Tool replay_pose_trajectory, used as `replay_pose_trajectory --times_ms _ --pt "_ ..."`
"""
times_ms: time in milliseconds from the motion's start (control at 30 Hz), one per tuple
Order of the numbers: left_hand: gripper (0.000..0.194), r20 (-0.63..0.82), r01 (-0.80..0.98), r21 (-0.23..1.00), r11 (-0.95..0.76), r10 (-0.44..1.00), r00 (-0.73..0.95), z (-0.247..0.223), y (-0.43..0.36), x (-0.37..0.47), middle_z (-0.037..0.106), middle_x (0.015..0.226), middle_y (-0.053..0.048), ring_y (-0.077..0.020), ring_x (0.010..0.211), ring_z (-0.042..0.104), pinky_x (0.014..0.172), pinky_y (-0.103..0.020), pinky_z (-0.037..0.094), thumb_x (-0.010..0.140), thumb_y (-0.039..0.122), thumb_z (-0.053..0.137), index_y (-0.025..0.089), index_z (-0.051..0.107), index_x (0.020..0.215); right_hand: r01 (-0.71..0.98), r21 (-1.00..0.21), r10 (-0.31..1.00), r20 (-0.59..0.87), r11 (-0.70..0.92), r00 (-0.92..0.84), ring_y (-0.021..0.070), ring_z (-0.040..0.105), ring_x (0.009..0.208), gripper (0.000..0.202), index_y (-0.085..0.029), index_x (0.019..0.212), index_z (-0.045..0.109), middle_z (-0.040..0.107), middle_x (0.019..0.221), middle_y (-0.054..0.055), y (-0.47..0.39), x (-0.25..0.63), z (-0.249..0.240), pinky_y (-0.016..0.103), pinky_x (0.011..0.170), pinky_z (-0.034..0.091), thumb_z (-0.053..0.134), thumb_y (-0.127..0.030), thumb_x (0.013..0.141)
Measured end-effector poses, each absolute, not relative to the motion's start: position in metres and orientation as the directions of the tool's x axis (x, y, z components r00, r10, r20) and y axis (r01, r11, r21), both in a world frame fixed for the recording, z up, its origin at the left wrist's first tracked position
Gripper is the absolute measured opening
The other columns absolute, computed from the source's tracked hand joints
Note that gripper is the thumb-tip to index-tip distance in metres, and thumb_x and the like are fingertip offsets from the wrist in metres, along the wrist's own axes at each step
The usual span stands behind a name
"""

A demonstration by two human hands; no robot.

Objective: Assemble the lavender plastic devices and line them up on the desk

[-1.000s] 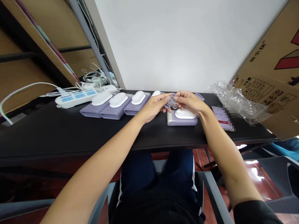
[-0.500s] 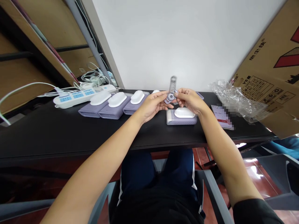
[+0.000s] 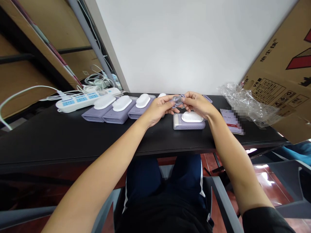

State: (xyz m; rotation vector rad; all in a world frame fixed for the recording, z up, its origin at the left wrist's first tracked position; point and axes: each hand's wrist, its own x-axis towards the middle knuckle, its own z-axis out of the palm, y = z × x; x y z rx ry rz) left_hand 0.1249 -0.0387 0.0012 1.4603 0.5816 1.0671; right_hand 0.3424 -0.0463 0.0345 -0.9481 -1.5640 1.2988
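Above the black table (image 3: 116,139), my left hand (image 3: 157,110) pinches one side of a small purple-grey plastic piece (image 3: 178,99) with a round centre. My right hand (image 3: 198,103) grips its other side between thumb and fingers, so both hands are closed on it. Fine detail of the piece is too small to make out. Just below my right hand, a lilac box-shaped device (image 3: 189,126) rests on the table, topped by a white oval ribbed part (image 3: 192,117).
On the left stand several lilac devices (image 3: 118,115) with white oval tops, beside a white power strip (image 3: 82,98) with cables. To the right lie a phone (image 3: 230,121) and crumpled clear plastic (image 3: 250,103). A cardboard box (image 3: 279,84) leans at the far right.
A coil spring stood up from the piece between my hands before; now it no longer sticks up, and the piece's round centre faces me. My hands have barely moved.
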Motion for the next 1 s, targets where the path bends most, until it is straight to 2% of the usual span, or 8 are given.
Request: replay_pose_trajectory --times_ms 167,433,700,867,1000 --pt "0.058 0.291 -0.124 0.956 -0.265 0.825 0.484 0.0029 -0.0397 0.1241 0.083 0.108 -0.013 -0.0214 0.085 0.081 0.070 -0.028 0.061 0.091 0.048 0.082 0.016 0.074 0.138 0.118 -0.970 0.928 0.163 0.213 -0.335 0.0098 0.053 0.056 0.036 -0.021 0.080 0.057 0.064 0.064 -0.002 -0.0451 0.3445 0.0318 0.020 0.049 0.042 0.088 -0.038 0.086" --pt "0.055 0.329 -0.108 0.942 -0.318 0.811 0.483 0.0043 -0.0433 0.1250 0.083 0.102 -0.010 -0.0203 0.083 0.080 0.068 -0.027 0.060 0.089 0.047 0.084 0.018 0.077 0.134 0.182 -0.949 0.930 0.193 0.258 -0.312 0.0084 0.052 0.052 0.032 -0.022 0.077 0.055 0.062 0.059 -0.004 -0.0479 0.3414 0.0330 0.019 0.048 0.043 0.084 -0.028 0.088" --pt "0.054 0.296 -0.117 0.955 -0.272 0.857 0.422 0.0046 -0.0387 0.1228 0.083 0.104 -0.012 -0.0185 0.079 0.078 0.066 -0.026 0.058 0.090 0.044 0.082 0.014 0.075 0.135 0.067 -0.981 0.933 0.150 0.182 -0.327 0.0101 0.066 0.062 0.031 -0.017 0.083 0.067 0.075 0.074 0.003 -0.0473 0.3420 0.0341 0.019 0.056 0.055 0.092 -0.035 0.082" --pt "0.052 0.270 -0.129 0.963 -0.238 0.876 0.400 0.0065 -0.0397 0.1223 0.083 0.095 -0.011 -0.0168 0.074 0.077 0.062 -0.023 0.055 0.089 0.041 0.082 0.013 0.076 0.132 0.009 -0.991 0.933 0.125 0.136 -0.339 0.0091 0.067 0.062 0.034 -0.016 0.083 0.069 0.077 0.074 0.003 -0.0466 0.3442 0.0349 0.017 0.054 0.054 0.094 -0.039 0.079" --pt "0.045 0.248 -0.172 0.966 -0.191 0.868 0.431 0.0047 -0.0384 0.1213 0.084 0.104 -0.013 -0.0158 0.075 0.078 0.059 -0.020 0.053 0.088 0.042 0.082 0.015 0.079 0.124 -0.003 -0.994 0.935 0.107 0.113 -0.339 0.0090 0.067 0.062 0.034 -0.016 0.083 0.072 0.078 0.076 0.004 -0.0472 0.3444 0.0361 0.016 0.053 0.053 0.095 -0.042 0.079"
